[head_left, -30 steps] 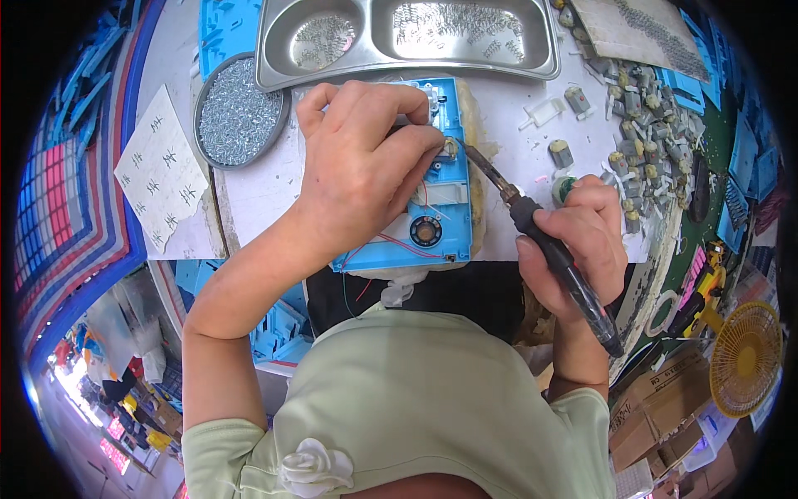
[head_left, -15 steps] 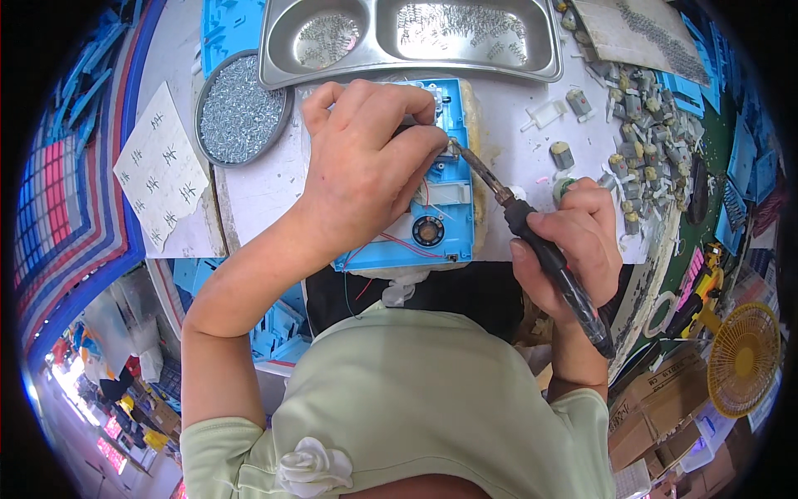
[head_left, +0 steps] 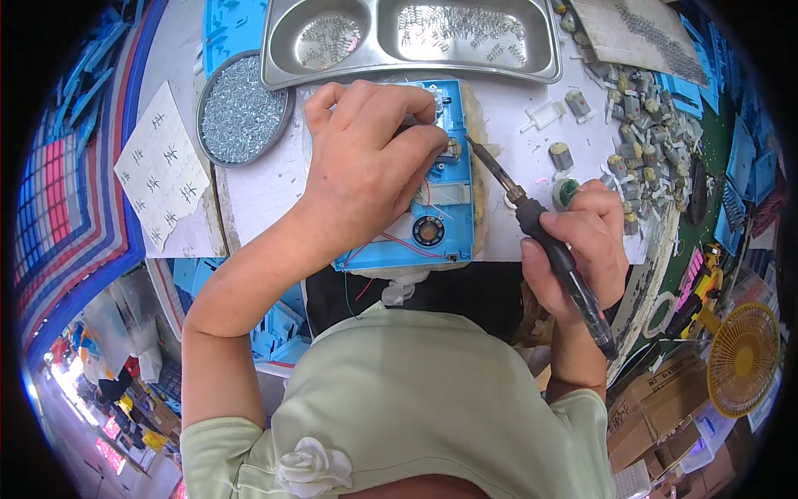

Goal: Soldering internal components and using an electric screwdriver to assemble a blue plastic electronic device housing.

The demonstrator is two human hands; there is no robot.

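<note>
A blue plastic housing [head_left: 453, 224] with a small round speaker and red wires lies on the white bench in front of me. My left hand [head_left: 366, 166] rests on top of it, fingers curled and pinching a small part near its upper right edge. My right hand [head_left: 582, 249] grips the black handle of a soldering iron [head_left: 540, 229]. Its metal tip reaches up and left to the housing's right edge, just beside my left fingertips.
A two-compartment steel tray [head_left: 416, 41] with small metal parts stands behind the housing. A round dish of screws [head_left: 241, 108] and a paper tally sheet [head_left: 162, 179] lie at the left. Several small motors [head_left: 640, 125] crowd the right; a yellow fan [head_left: 744, 358] sits lower right.
The soldering iron's tip has moved left and up, from right of the housing to its right edge by my left fingers. My left hand has stayed on the housing.
</note>
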